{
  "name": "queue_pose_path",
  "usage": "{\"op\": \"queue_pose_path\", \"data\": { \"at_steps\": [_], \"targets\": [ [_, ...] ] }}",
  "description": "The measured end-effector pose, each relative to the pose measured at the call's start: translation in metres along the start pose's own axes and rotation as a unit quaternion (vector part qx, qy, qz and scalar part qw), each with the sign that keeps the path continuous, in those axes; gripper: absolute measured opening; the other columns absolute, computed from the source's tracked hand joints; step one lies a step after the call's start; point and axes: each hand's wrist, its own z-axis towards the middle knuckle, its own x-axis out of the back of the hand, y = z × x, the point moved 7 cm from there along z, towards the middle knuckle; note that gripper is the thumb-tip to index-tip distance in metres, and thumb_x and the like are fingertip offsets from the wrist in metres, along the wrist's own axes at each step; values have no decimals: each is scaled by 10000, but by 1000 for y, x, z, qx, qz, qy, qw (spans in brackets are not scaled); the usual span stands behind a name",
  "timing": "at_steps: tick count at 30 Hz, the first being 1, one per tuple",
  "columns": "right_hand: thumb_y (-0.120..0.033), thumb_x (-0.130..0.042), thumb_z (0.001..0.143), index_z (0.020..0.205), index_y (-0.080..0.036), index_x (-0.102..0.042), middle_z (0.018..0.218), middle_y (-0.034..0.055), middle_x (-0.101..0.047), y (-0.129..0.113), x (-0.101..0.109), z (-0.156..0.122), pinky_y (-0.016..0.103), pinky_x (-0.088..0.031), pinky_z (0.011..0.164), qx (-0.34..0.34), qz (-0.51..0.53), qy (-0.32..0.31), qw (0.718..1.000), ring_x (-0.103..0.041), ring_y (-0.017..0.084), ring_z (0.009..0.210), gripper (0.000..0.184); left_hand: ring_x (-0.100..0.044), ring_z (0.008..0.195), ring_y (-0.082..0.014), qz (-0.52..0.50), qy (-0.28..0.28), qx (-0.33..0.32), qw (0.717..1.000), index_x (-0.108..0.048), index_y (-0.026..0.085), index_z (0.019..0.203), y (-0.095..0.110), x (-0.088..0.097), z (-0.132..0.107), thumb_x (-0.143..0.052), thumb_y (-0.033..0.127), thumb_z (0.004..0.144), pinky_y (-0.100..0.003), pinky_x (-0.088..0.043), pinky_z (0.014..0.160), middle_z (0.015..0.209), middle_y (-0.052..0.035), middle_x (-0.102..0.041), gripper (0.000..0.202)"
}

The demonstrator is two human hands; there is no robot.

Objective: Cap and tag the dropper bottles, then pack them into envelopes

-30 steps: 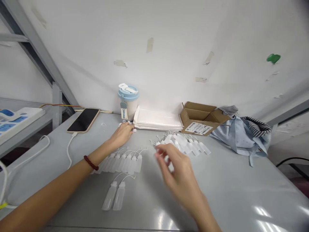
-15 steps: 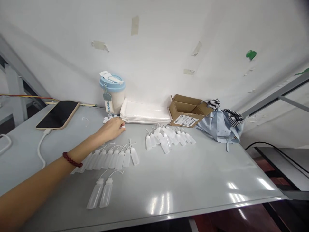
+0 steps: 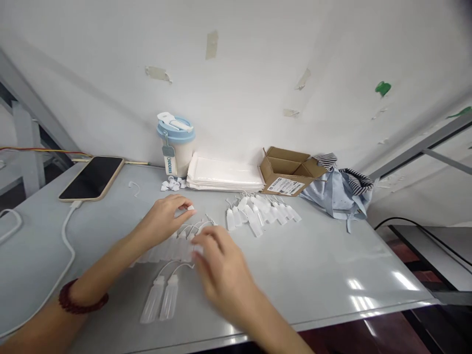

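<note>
My left hand [image 3: 166, 216] pinches a small white cap [image 3: 191, 207] between thumb and fingertips, above the row of bottles. Below it to the right, my right hand [image 3: 221, 270] is blurred, its fingers curled at the right end of the row of clear plastic squeeze bottles [image 3: 170, 248]. Whether those fingers grip a bottle I cannot make out. Each bottle has a thin white strap at its neck. Two more such bottles [image 3: 159, 299] lie nearer the front edge. A small pile of white caps [image 3: 172, 184] sits beside the cup.
A cup with a blue lid [image 3: 176, 147], a stack of white packets [image 3: 224, 173], an open cardboard box [image 3: 285, 177] and a light blue cloth bag [image 3: 337, 194] line the wall. Another heap of bottles [image 3: 260, 211] lies before the box. A phone [image 3: 92, 178] with a white cable [image 3: 66, 231] is at left.
My left hand has come back from the pile of caps toward me, with a small white cap in its fingertips. My right hand has entered from below and reached the row of bottles.
</note>
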Motion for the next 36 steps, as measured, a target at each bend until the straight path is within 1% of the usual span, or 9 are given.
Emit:
{"op": "queue_pose_path", "data": {
  "at_steps": [4,8,12,15,18,21,24,28,36],
  "targets": [
    [-87,-539,845,1021,-168,-573,1036,124,-571,49,-22,15,291,-496,623,-69,-146,-64,985,-599,237,895,197,-600,850,-226,-16,42,-22,999,-606,185,849,-4,0,-7,-467,380,862,-325,-470,751,894,-67,-675,240],
    [-35,-479,835,967,-167,-538,927,102,-559,77,-29,15,253,-429,481,-148,-209,-39,966,-618,210,705,196,-569,900,-250,8,43,-52,998,-589,182,832,-5,-3,-8,-424,315,884,-371,-453,796,869,-77,-658,219],
    [-24,-419,848,970,-144,-504,942,122,-540,88,-27,16,283,-431,484,-179,-226,-5,958,-611,200,614,191,-569,870,-239,5,36,-51,998,-592,185,835,-3,-3,-9,-429,305,887,-353,-456,755,851,-66,-653,209],
    [-41,-435,858,1004,-144,-494,1003,145,-539,89,-21,17,299,-453,518,-188,-235,11,954,-635,229,698,188,-579,861,-224,-6,33,-48,998,-597,186,882,1,-1,-12,-422,300,895,-331,-454,733,890,-62,-648,210],
    [-106,-476,882,1057,-139,-502,1059,164,-552,78,-19,18,289,-448,523,-175,-235,8,956,-644,248,779,180,-576,747,-185,-36,28,-28,999,-601,191,916,4,1,-13,-423,314,898,-302,-446,669,915,-48,-639,218],
    [-214,-458,930,1002,-155,-549,985,119,-619,60,-27,20,266,-407,513,-150,-194,-48,968,-649,221,738,129,-548,674,-164,-82,30,4,996,-616,189,920,2,2,-12,-446,339,884,-290,-438,636,885,-38,-624,229],
    [-263,-416,955,875,-157,-586,822,78,-671,49,-40,23,266,-354,506,-149,-155,-116,970,-648,204,651,216,-530,649,-157,-119,41,37,991,-631,174,912,-3,5,-11,-472,353,863,-288,-436,634,830,-32,-602,244],
    [-272,-436,943,859,-134,-605,788,98,-695,47,-46,28,278,-304,494,-162,-145,-130,967,-657,219,629,234,-539,663,-159,-131,42,51,989,-639,167,888,-7,9,-10,-490,368,849,-278,-440,637,786,-23,-605,253],
    [-276,-496,891,740,-130,-629,659,109,-676,56,-46,29,285,-229,488,-192,-104,-161,963,-625,224,589,249,-605,718,-164,-201,-38,65,977,-659,172,903,2,6,-13,-487,398,868,-250,-470,636,831,-23,-683,287]
  ]
}}
